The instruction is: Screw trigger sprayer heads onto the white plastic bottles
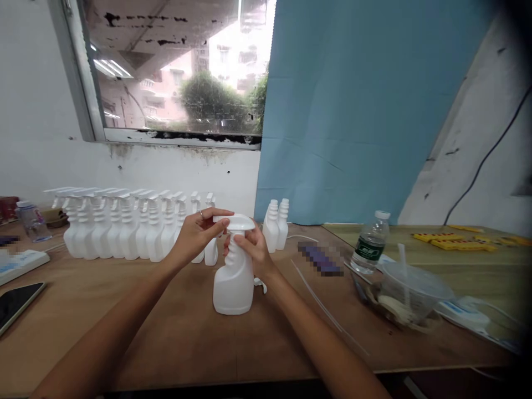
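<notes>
A white spray bottle [233,280] is standing upright on the worktop [166,332], its long axis vertical, right in front of the person. The right hand [253,249] is wrapping the bottle's neck, grip clamped on it. The left hand [198,233] is pinching the trigger head [235,222] on top from the left side. Both hands are touching it, level with the neck.
</notes>
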Motion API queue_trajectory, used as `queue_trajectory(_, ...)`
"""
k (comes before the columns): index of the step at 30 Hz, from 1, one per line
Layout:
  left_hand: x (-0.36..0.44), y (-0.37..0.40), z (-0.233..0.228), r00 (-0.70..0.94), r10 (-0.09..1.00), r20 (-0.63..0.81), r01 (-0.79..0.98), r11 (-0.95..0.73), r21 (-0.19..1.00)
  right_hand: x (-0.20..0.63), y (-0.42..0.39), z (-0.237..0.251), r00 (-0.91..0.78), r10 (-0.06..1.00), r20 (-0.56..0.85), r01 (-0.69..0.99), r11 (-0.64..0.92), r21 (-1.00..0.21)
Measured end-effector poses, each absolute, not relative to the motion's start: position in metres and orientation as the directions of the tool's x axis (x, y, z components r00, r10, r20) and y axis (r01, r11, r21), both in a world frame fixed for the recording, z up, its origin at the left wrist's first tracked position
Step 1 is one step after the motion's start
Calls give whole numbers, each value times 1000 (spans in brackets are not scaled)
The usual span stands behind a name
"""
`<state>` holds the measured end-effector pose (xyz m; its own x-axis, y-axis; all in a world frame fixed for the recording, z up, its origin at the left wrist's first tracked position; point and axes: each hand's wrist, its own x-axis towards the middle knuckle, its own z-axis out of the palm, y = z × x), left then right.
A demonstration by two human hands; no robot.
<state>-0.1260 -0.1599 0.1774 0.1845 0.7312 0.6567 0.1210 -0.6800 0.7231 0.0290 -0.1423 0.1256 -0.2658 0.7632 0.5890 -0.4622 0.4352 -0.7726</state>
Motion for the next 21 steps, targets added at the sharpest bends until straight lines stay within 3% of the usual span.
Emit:
queue_trajectory(3, -126, -162, 178, 190, 737, 649, 116, -673, 731, 29, -144, 126, -241, 749, 617, -436, 484, -759)
queue_trajectory(21, -125, -163, 176, 146, 739, 658, 147, -674, 724, 33, -139, 122, -285, 783, 552, -440, 405, -801)
